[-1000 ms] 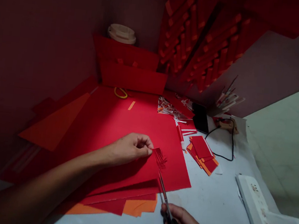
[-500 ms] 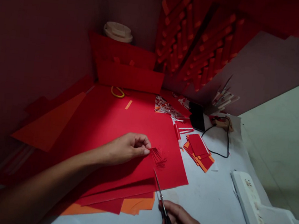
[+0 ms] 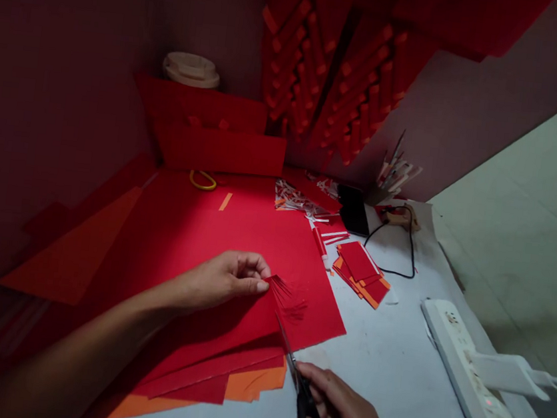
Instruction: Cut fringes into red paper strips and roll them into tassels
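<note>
Holding fringed paper (image 3: pixel 277 285) and scissors (image 3: pixel 303 401), one each

From my end I make out a red fringe (image 3: pixel 278 285), black-handled scissors (image 3: pixel 305 398), a white power strip (image 3: pixel 461 367), and orange-tipped red rolls (image 3: pixel 356 77) in chevron rows.

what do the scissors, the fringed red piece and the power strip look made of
Scissors: the slim grey blades, with a faint shine, suggest metal; the black handles are probably plastic, though dim light leaves that open.
Fringed red piece: matte paper or thin card, judging by how finely it is cut.
Power strip: likely hard plastic, white with a low sheen and rounded edges.
</note>
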{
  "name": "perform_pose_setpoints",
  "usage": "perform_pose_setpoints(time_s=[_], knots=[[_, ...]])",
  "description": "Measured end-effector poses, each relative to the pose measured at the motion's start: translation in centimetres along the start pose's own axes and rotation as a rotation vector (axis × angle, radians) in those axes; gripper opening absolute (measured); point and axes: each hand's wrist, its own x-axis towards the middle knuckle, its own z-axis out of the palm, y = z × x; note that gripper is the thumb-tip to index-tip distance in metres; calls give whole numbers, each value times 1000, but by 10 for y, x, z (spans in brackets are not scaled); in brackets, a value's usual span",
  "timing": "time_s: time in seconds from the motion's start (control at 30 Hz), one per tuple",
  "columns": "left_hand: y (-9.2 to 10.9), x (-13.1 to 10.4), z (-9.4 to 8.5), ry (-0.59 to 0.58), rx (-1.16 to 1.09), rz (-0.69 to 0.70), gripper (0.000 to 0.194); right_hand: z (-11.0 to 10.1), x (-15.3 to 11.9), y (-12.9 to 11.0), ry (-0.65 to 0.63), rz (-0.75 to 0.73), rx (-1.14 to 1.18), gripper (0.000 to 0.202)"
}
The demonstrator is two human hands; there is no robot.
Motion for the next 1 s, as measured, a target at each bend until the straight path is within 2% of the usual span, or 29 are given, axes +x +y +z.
perform_pose_setpoints(time_s=[0.23, 0.4, 0.8, 1.0], knots=[[0, -1, -1, -41, -69, -20, 31, -3, -1, -7, -76, -117, -63, 57], [0, -1, -1, -52, -83, -14, 29, 4, 0, -6, 46, -167, -77, 52], [-3, 0, -3, -58, -87, -9, 28, 9, 1, -4, 109, -166, -103, 50], [-1, 0, -1, -62, -80, -14, 28, 7, 1, -10, 77, -155, -106, 50]])
